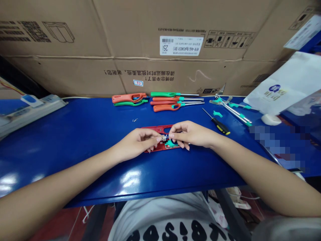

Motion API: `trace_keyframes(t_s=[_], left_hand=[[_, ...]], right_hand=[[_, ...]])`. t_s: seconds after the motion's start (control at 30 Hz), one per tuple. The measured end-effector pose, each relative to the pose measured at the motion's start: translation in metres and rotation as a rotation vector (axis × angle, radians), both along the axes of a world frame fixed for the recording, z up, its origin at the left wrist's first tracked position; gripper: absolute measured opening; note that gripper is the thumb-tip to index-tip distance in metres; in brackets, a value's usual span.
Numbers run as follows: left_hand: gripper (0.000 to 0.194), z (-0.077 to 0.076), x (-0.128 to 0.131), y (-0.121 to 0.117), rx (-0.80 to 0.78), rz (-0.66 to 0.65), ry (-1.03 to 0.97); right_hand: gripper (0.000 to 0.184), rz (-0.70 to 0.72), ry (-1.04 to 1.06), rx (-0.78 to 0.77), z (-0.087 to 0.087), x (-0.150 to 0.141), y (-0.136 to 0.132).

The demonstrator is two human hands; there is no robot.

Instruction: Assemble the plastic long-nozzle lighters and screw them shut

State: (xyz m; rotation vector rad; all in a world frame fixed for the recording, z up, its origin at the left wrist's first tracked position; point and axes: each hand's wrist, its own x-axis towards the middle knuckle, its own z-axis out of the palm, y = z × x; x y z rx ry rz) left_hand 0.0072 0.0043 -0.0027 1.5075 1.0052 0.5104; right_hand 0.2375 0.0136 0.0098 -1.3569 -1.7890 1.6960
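Over the middle of the blue table, my left hand point(142, 144) pinches a small whitish part point(164, 137) between thumb and forefinger. Opposite it, my right hand point(187, 134) is pinched at the part's other side, where something thin and bluish shows; its exact kind is too small to make out. Beneath both hands lie the red lighter casing halves point(156, 128), opened up. A turquoise trigger piece point(171, 144) with a thin wire rests in the nearer half. My fingers hide much of the casing.
Orange and green long lighters point(165, 107) lie along the cardboard box point(82, 73). On the right are a screwdriver point(220, 126), a loose turquoise trigger point(217, 114), metal tubes point(237, 112) and a white bag point(286, 83). Small pins point(135, 120) lie left; a power strip point(37, 110) sits far left.
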Motion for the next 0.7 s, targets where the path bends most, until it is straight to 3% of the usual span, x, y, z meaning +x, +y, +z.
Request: trace_keyframes(t_s=[0.37,0.7], left_hand=[[0.038,-0.0008,-0.0012,-0.0002,0.033,-0.024,-0.005],[0.039,-0.0011,-0.0007,-0.0014,0.06,-0.01,0.018]], right_hand=[[0.014,-0.018,-0.016,0.026,-0.0005,-0.0022,-0.0025],[0.016,-0.123,0.008,0.024,-0.002,-0.0087,-0.0076]])
